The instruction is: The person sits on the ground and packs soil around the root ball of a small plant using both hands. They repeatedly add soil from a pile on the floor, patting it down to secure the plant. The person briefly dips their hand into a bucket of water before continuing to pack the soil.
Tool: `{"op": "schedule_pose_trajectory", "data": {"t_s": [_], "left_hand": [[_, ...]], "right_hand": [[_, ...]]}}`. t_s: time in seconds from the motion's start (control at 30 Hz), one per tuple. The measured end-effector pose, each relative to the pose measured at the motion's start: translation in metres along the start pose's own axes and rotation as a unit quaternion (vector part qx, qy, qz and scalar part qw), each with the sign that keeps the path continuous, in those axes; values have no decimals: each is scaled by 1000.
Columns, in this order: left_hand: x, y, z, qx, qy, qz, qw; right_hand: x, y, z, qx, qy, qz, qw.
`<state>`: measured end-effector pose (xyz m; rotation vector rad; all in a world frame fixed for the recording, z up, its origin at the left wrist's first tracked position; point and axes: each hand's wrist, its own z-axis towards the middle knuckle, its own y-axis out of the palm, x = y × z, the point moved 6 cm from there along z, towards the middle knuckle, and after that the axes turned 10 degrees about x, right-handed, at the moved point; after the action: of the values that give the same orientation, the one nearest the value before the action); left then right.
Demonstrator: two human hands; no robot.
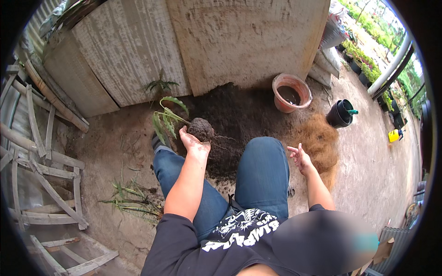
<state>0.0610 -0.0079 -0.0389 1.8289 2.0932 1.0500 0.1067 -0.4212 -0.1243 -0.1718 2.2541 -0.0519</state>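
My left hand [194,139] cups the round root ball [201,129] of a leafy plant [169,115] from below. The plant tilts to the left, and thin roots trail from the ball over a heap of dark soil [234,114]. To the right of my right knee, my right hand [299,158] hangs in the air with its fingers apart and nothing in it. It is nearest to a mat of brown fibre [314,138] on the ground.
Beyond the soil stands an orange-brown pot [280,103] with dark liquid inside. Stacked black pots [336,115] hold something green-handled. Pulled plants [134,200] lie at left, near a wooden frame [51,169]. Upright boards [241,45] close off the front; a yellow sprayer [393,136] sits far right.
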Motion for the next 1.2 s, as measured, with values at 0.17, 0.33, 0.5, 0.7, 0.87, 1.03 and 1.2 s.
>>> {"op": "schedule_pose_trajectory", "data": {"t_s": [0.17,0.33,0.5,0.7,0.87,1.03,1.2], "left_hand": [[8,-8,-2,-6,5,3,1000],[15,-20,-6,4,25,32,999],[11,-23,-18,13,19,23,999],[8,-26,-17,13,28,40,999],[5,-23,-21,-18,16,46,999],[6,-23,-25,-29,14,63,997],[13,-29,-20,-51,19,67,996]], "right_hand": [[14,6,-34,59,-29,-102,993],[29,-1,-69,105,-151,-258,948],[34,12,-97,123,-118,-301,938],[44,19,-116,135,-138,-310,931],[29,21,-138,94,-119,-370,917],[86,11,-144,4,6,-144,990],[149,-10,-164,-1,98,-93,991]]}}
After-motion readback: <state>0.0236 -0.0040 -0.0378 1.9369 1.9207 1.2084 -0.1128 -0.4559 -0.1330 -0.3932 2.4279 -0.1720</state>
